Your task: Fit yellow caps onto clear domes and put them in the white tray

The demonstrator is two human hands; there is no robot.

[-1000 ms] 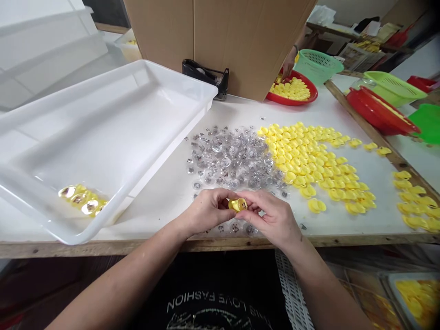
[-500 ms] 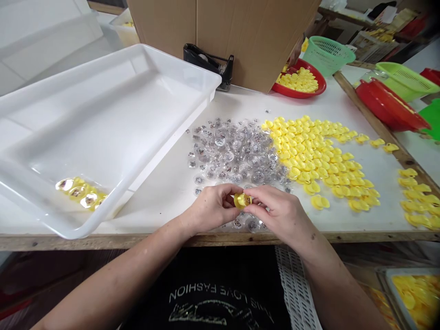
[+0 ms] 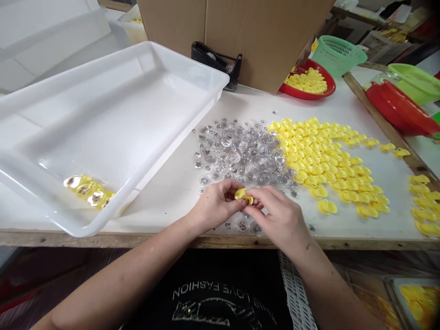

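From afar I see the white plastic tray (image 3: 103, 119) at left, yellow plastic pieces (image 3: 305, 158) and clear printed discs (image 3: 237, 149) spread likely for easy reach, and left hand (image 3: 215, 207) and right hand (image 3: 281, 213) pinching one yellow piece (image 3: 243, 196) between their fingertips, apparently steadying it, its finer detail unreadable.

Tray (image 3: 103, 114) left of discs (image 3: 242, 153), pieces (image 3: 319, 158) right, tape dispenser (image 3: 213, 63) behind

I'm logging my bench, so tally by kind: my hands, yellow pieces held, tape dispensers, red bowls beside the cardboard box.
Left hand and right hand: 2
Yellow piece held: 1
Tape dispenser: 1
Red bowl: 1
Total: 5
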